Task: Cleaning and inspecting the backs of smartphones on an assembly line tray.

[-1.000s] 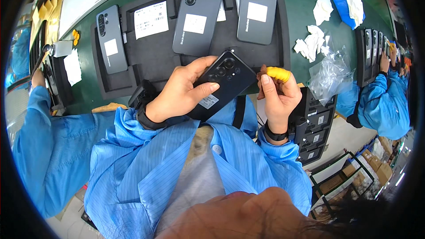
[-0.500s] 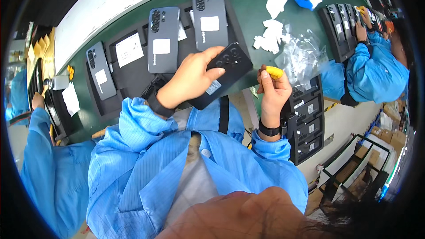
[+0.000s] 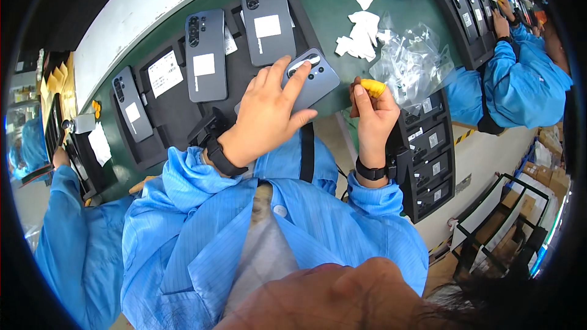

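A dark grey phone [image 3: 318, 76] lies back up at the near right end of the black tray, its camera lenses at the upper end. My left hand [image 3: 269, 107] rests over its lower part, fingers spread, the fingertips at or just above the lenses. Part of that phone is hidden beneath the hand. Off to the right, clear of the phone, my right hand [image 3: 374, 116] is closed in a pinch, with a yellow finger cot [image 3: 373, 88] on one finger. Whatever the pinch holds is hidden. Three more phones with white labels, such as the middle one [image 3: 206, 55], lie on the tray.
The black tray [image 3: 168, 110] sits on a green table [image 3: 318, 6]. Crumpled white paper [image 3: 359, 35] and clear plastic bags [image 3: 413, 61] lie at right. Beside my right forearm stands a black compartment tray [image 3: 431, 165]. Co-workers in blue sit on both sides.
My left hand has gone from gripping the tilted phone to lying spread over it. The phone now lies flatter on the tray. My right hand stays pinched at nearly the same place.
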The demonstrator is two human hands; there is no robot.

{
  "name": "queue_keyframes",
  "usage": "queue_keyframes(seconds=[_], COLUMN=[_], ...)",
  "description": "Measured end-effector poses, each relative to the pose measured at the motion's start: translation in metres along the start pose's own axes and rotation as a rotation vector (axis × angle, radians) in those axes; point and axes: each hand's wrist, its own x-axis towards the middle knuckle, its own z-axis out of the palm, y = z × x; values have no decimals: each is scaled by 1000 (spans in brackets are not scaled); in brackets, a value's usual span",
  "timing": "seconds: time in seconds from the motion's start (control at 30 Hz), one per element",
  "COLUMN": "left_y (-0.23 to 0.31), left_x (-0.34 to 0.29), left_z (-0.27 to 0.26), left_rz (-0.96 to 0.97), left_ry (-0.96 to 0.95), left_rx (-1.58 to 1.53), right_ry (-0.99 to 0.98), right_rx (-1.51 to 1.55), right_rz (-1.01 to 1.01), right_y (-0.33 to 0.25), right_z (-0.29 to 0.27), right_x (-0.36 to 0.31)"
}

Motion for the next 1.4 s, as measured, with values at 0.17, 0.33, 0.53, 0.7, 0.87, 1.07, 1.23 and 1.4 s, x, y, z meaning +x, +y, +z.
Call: queue_keyframes(seconds=[0.17,0.33,0.53,0.7,0.87,1.07,1.23,1.4], left_y=[1,-4,-3,-2,-2,-2,-4,-2], left_x=[-4,-3,-3,-2,-1,-1,0,-2], left_z=[6,8,9,8,10,9,10,9], left_rz=[25,19,38,39,37,57,51,51], left_ry=[-26,-44,-52,-59,-58,-54,-74,-35], left_rx=[67,41,63,102,103,140,74,116], right_ry=[-61,-109,-163,-252,-239,-294,-311,-330], right_rx=[39,4,-43,-128,-135,-166,-149,-243], right_rz=[10,74,169,215,306,305,355,342], right_y=[0,-1,-16,-19,-25,-22,-23,-27], right_z=[6,9,10,12,4,10,3,17], right_x=[4,8,18,37,30,49,45,64])
